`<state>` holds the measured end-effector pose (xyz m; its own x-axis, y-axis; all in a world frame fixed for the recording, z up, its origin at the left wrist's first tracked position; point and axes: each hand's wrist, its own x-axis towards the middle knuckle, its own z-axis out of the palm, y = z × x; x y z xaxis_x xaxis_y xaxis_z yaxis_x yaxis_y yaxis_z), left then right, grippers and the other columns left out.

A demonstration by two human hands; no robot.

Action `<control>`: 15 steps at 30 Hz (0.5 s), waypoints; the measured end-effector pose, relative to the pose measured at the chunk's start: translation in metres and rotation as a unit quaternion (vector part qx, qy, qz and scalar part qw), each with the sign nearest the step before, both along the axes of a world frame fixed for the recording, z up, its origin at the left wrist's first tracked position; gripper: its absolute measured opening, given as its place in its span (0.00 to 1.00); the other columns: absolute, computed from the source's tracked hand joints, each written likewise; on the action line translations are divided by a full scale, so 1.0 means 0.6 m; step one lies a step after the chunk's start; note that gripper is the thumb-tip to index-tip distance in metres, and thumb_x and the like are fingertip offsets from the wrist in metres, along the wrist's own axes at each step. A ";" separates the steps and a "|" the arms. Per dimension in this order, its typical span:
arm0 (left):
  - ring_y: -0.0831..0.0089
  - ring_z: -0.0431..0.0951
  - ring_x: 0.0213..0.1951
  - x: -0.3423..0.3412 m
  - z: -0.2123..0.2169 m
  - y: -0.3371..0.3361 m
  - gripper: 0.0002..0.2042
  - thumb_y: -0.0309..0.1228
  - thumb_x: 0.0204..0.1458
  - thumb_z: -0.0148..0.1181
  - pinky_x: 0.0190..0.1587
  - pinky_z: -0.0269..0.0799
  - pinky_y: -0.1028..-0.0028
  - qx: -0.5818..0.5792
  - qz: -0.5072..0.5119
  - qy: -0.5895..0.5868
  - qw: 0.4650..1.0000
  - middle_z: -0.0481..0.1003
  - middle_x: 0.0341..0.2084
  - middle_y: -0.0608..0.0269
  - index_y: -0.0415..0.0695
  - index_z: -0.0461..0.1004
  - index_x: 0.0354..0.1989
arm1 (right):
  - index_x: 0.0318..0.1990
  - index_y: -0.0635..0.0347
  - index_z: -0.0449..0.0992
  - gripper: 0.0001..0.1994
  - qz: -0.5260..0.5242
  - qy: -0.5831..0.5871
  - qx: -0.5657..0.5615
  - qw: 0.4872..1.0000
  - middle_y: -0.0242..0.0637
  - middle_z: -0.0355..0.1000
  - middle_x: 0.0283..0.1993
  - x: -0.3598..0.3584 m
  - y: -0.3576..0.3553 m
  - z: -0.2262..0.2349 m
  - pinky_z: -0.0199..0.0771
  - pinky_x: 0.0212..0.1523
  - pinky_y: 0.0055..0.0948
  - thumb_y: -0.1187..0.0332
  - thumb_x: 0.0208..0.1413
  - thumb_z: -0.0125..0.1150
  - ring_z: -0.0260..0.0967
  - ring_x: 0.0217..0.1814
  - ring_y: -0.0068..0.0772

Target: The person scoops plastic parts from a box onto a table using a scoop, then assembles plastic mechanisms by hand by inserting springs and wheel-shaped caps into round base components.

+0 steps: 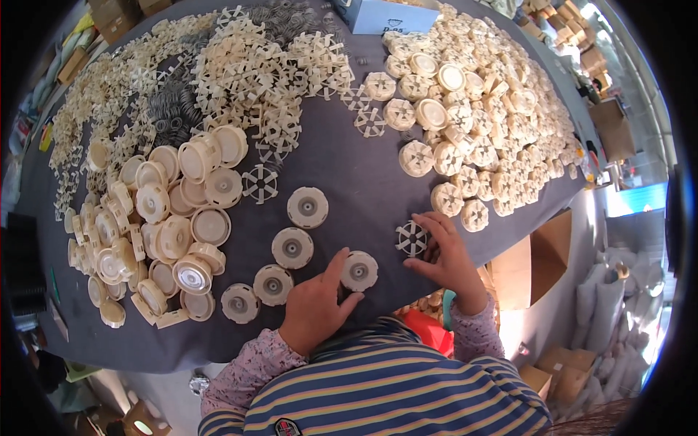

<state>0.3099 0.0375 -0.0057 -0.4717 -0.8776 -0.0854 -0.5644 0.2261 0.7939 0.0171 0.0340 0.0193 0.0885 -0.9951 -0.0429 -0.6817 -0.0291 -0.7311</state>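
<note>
My left hand point(314, 305) has its index finger and thumb spread against the left and lower edges of a round cream plastic cap point(360, 272), which lies on the cloth with its hollow side up. A white plastic ring with spokes point(411, 238) sits between the thumb and index finger of my right hand point(445, 254), held at its edges. Left of my left hand, more round caps lie hollow side up in a slanting row: one cap point(273, 285) is close to my knuckles, another cap point(293, 248) is farther up. Grey rings show inside them.
A heap of cream caps point(171, 225) covers the table's left. Spoked rings point(247, 65) and grey springs point(174, 107) are piled behind it. Caps fitted with spoked rings point(487, 123) fill the right, near a blue box point(385, 17). An open carton point(534, 258) stands beyond the right edge.
</note>
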 end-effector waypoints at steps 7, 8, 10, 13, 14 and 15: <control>0.58 0.84 0.30 0.004 0.004 -0.003 0.41 0.44 0.57 0.73 0.33 0.78 0.64 0.032 -0.008 0.020 0.999 0.81 0.28 0.56 0.41 0.62 0.76 | 0.65 0.61 0.76 0.36 -0.073 -0.046 0.042 0.995 0.38 0.71 0.59 -0.004 -0.002 -0.014 0.79 0.35 0.24 0.77 0.44 0.81 0.73 0.35 0.21; 0.58 0.84 0.30 0.005 0.006 -0.004 0.41 0.44 0.57 0.73 0.33 0.78 0.64 0.034 -0.004 0.017 0.999 0.81 0.28 0.56 0.41 0.62 0.76 | 0.65 0.61 0.76 0.36 -0.070 -0.049 0.045 0.995 0.38 0.71 0.59 0.007 -0.003 -0.009 0.79 0.35 0.24 0.77 0.44 0.81 0.73 0.35 0.21; 0.58 0.85 0.30 0.006 0.009 -0.005 0.40 0.47 0.60 0.71 0.33 0.78 0.64 0.100 -0.005 0.064 0.993 0.81 0.28 0.56 0.39 0.61 0.76 | 0.62 0.62 0.78 0.33 0.036 -0.118 -0.024 0.992 0.35 0.73 0.57 0.037 0.001 0.011 0.78 0.35 0.21 0.80 0.43 0.80 0.71 0.36 0.19; 0.55 0.85 0.31 0.006 0.000 -0.002 0.39 0.48 0.62 0.69 0.34 0.78 0.62 0.148 0.024 0.123 0.981 0.81 0.28 0.54 0.37 0.62 0.75 | 0.64 0.59 0.77 0.33 0.145 -0.082 0.006 0.986 0.39 0.71 0.60 0.062 -0.005 0.033 0.81 0.40 0.27 0.76 0.47 0.79 0.75 0.41 0.28; 0.55 0.85 0.31 0.005 0.001 -0.002 0.39 0.48 0.62 0.69 0.34 0.78 0.62 0.148 0.025 0.122 0.981 0.81 0.28 0.54 0.37 0.62 0.75 | 0.65 0.57 0.76 0.33 0.195 -0.060 0.011 0.979 0.41 0.70 0.61 0.070 -0.009 0.035 0.83 0.42 0.30 0.74 0.49 0.79 0.77 0.43 0.33; 0.53 0.85 0.32 0.005 0.004 -0.004 0.38 0.47 0.62 0.68 0.34 0.78 0.61 0.152 0.030 0.119 0.981 0.82 0.29 0.52 0.37 0.62 0.74 | 0.66 0.57 0.76 0.31 0.192 -0.042 0.041 0.980 0.41 0.70 0.60 0.077 -0.012 0.040 0.83 0.43 0.33 0.73 0.51 0.77 0.77 0.45 0.38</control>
